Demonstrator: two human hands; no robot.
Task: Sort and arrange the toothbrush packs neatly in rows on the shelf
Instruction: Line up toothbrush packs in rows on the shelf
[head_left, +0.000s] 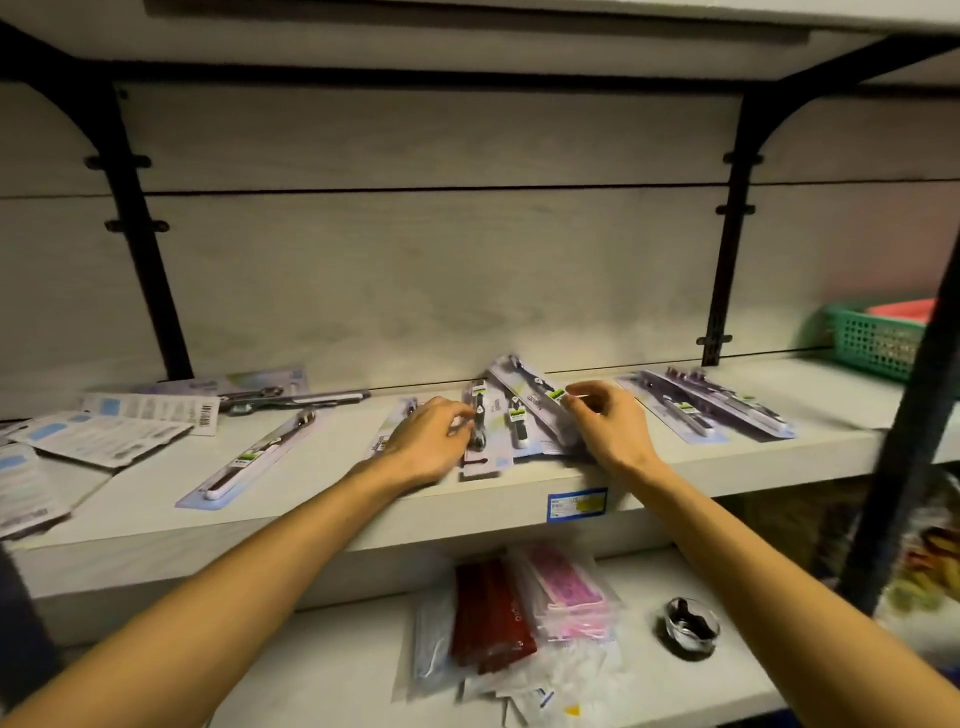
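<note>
Toothbrush packs lie scattered on the white shelf (322, 512). A loose pile of packs (511, 434) sits at the middle. My left hand (428, 439) rests on the pile's left side, its fingers curled over a pack with a dark brush (479, 415). My right hand (610, 423) pinches the edge of a tilted pack (530, 387) on the pile's right side. A single pack (254, 457) lies slanted to the left. Face-down packs (104, 436) are spread at the far left, and two or three packs (717, 410) lie side by side at the right.
A green mesh basket (872, 343) stands at the far right of the shelf. Black brackets (732, 260) run up the back panel. The lower shelf holds red and pink packets (519, 608) and a small glass dish (691, 626). A blue price label (576, 504) is on the shelf edge.
</note>
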